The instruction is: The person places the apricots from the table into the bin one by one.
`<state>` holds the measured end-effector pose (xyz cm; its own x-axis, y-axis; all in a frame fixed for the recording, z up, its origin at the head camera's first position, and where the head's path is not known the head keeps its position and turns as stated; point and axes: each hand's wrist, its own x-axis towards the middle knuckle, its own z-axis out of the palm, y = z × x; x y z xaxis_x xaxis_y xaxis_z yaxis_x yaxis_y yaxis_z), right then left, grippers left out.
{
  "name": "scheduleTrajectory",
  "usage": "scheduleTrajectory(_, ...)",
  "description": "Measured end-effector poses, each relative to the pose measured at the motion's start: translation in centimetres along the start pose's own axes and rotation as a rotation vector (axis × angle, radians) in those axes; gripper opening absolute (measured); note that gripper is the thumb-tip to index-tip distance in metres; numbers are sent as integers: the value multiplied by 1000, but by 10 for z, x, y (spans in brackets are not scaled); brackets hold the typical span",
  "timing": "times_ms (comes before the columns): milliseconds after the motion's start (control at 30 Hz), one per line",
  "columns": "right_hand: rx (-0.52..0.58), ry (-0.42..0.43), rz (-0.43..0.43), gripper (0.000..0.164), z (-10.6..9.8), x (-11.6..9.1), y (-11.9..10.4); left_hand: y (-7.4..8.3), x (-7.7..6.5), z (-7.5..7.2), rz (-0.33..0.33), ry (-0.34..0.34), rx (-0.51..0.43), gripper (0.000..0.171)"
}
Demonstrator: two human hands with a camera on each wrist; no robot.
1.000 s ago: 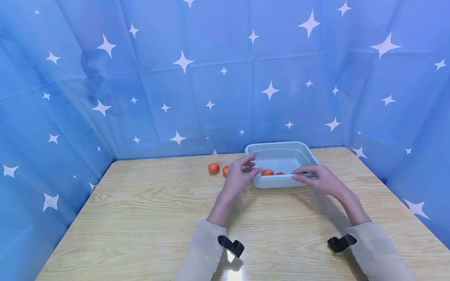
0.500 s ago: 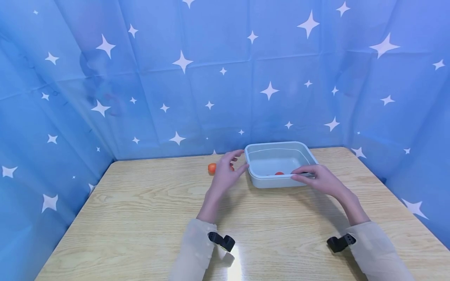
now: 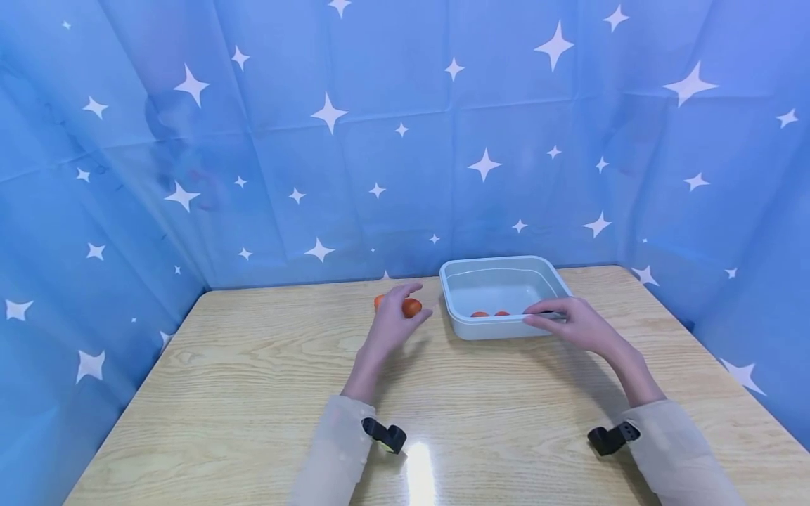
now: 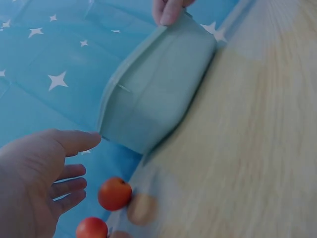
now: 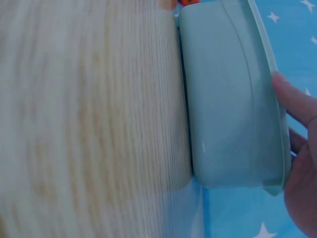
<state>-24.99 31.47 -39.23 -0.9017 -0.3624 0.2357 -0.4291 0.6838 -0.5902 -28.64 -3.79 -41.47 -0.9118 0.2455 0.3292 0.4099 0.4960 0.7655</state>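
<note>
My left hand (image 3: 391,322) is above the wooden table with thumb and fingers spread apart, holding nothing. Just beyond its fingers lies a round orange-red tomato (image 3: 411,307); a second tomato (image 3: 379,301) is partly hidden behind the hand. Both tomatoes (image 4: 115,194) show beside the fingers in the left wrist view. To the right stands a pale blue-grey plastic bin (image 3: 506,329). Over its front wall peek the tops of two more tomatoes (image 3: 479,314). My right hand (image 3: 572,325) pinches the bin's front rim near the right corner, thumb outside.
The light wooden table (image 3: 266,393) ends at a blue curtain (image 3: 285,154) with white stars, close behind the bin and tomatoes. More curtain hangs at both sides. A black wrist camera (image 3: 386,436) sits on each sleeve.
My left hand has moved left, from the bin's left edge to the tomatoes on the table. One tomato inside the bin dipped from sight and shows again. My right hand keeps its hold.
</note>
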Motion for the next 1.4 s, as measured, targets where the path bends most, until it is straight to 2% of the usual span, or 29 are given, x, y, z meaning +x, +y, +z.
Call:
scheduleTrajectory(333, -6, -3, 8, 26, 0, 2, -2, -18, -3, -1, 67, -40, 143, 45)
scheduleTrajectory(567, -2, -4, 19, 26, -1, 0, -1, -20, -5, -1, 4, -65, 216, 40)
scheduleTrajectory(700, -1, -2, 19, 26, 0, -1, 0, -21, -6, -1, -9, -80, 234, 36)
scheduleTrajectory(933, -10, 3, 11, 24, 0, -1, 0, -22, -8, 1, -6, -80, 208, 37)
scheduleTrajectory(1100, -2, -3, 13, 25, 0, 0, 0, -20, -6, 1, -37, -53, 136, 39)
scheduleTrajectory(1400, 6, -4, 26, 25, 0, -1, 0, -4, -3, 0, 39, 32, -6, 39)
